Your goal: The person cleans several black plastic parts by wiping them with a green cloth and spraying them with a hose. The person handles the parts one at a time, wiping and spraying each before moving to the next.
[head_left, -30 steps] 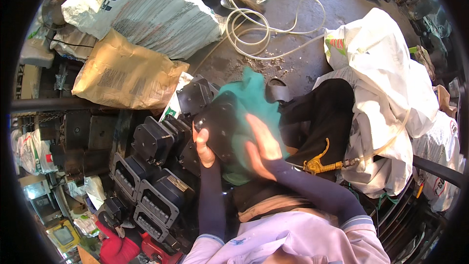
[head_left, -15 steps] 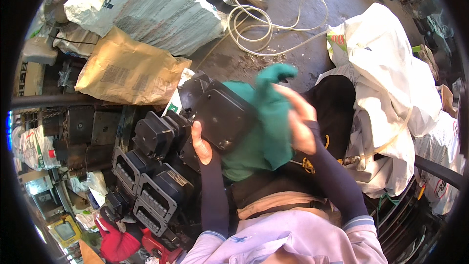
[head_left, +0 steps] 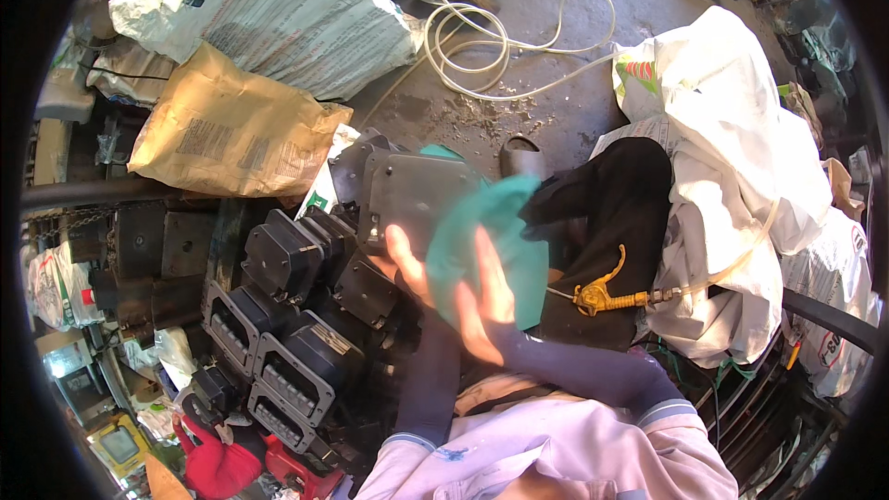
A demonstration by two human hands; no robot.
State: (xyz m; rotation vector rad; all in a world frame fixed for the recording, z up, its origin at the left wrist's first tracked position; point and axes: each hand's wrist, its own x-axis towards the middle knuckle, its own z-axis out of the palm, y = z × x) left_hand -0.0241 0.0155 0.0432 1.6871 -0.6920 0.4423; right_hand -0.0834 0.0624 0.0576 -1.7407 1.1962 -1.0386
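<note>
My left hand grips the lower edge of a black box-shaped housing, its thumb on the near side and its other fingers mostly hidden. The housing is held tilted above my lap, its flat face up. My right hand presses a green cloth near the housing's right side; hand and cloth are smeared by motion, and the fingers lie long against the cloth. More green material shows behind the housing. On my dark-trousered leg, to the right, lies a yellow air blow gun.
Several similar black housings are stacked at the left. A brown paper bag and a large white sack stand beyond them. White sacks fill the right side. A clear hose lies coiled on the floor near a dark shoe.
My right hand has swept left and toward me with the cloth, close to my left hand. The housing's face has tilted and looks lighter. The blow gun and shoe are now uncovered.
</note>
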